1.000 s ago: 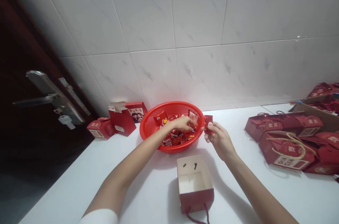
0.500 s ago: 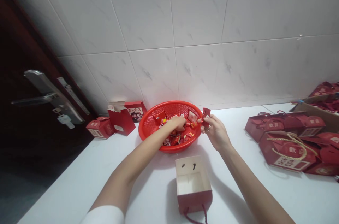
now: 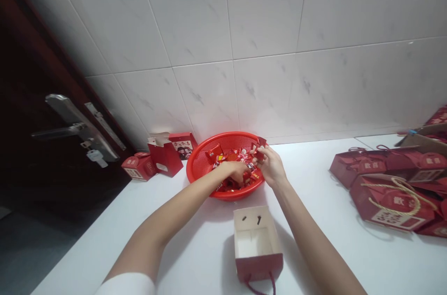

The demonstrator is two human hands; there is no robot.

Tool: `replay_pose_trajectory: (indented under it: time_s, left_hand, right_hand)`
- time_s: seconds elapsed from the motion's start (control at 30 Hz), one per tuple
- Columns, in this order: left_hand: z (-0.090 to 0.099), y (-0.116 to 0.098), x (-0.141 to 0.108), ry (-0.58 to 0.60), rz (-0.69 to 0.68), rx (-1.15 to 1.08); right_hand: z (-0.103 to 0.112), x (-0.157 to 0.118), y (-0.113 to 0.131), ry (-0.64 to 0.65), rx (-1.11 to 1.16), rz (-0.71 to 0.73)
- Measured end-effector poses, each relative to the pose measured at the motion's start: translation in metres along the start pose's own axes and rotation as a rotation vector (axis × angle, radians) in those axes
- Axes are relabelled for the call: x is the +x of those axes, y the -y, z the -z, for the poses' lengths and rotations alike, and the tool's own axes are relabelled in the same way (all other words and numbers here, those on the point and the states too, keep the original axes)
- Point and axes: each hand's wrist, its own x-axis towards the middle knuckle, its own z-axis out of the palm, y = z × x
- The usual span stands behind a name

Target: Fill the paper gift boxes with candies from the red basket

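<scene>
Red plastic perforated basket (image 3: pixel 199 164): the left hand (image 3: pixel 239 171) digs inside, grasp unclear; the right hand (image 3: pixel 270 164) pinches a small red packet (image 3: pixel 261 145) at its right rim.

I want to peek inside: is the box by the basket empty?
Yes, empty: the open box shows only bare pale inside walls and bottom.

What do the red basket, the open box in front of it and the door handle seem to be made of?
Basket: probably glossy plastic, from its shiny rim and evenly perforated wall.
Box: likely matt card, given its thin, flat walls and pale inside.
Door handle: silvery metal by its sheen, though perhaps only plated.
</scene>
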Motion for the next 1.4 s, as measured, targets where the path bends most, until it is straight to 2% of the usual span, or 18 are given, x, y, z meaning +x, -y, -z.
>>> replay_pose_trajectory:
  time_s: [0.1,0.17,0.3,0.5,0.67,0.77,1.0,1.17,1.23,1.4]
  left_hand:
    - [-0.003,0.000,0.004,0.063,0.005,0.046]
    - [-0.005,0.001,0.006,0.049,0.008,0.068]
    - [-0.005,0.006,0.008,-0.085,0.009,0.054]
    - [0.012,0.026,0.001,-0.266,-0.011,-0.054]
    - [0.017,0.041,-0.010,-0.399,-0.081,-0.356]
    - [0.015,0.044,-0.016,-0.467,-0.070,-0.510]
    - [0.018,0.040,-0.031,-0.467,-0.086,-0.878]
    - [0.022,0.028,-0.034,-0.639,-0.132,-0.972]
    - [0.023,0.023,-0.032,-0.670,-0.147,-1.036]
    - [0.023,0.016,-0.029,-0.605,-0.198,-1.175]
  right_hand:
    - [0.006,0.004,-0.004,-0.003,0.022,-0.014]
    - [0.010,0.007,-0.005,0.000,0.043,-0.024]
    - [0.015,0.011,-0.007,0.011,0.072,-0.044]
    - [0.017,0.013,-0.009,0.020,0.076,-0.031]
    - [0.017,0.013,-0.009,0.034,0.042,-0.037]
    - [0.017,0.013,-0.009,0.054,0.001,-0.035]
    - [0.012,0.009,-0.007,0.051,-0.051,-0.052]
    - [0.008,0.003,-0.007,0.087,-0.109,-0.043]
    - [0.006,0.001,-0.007,0.093,-0.121,-0.025]
    - [0.004,-0.002,-0.007,0.111,-0.158,0.015]
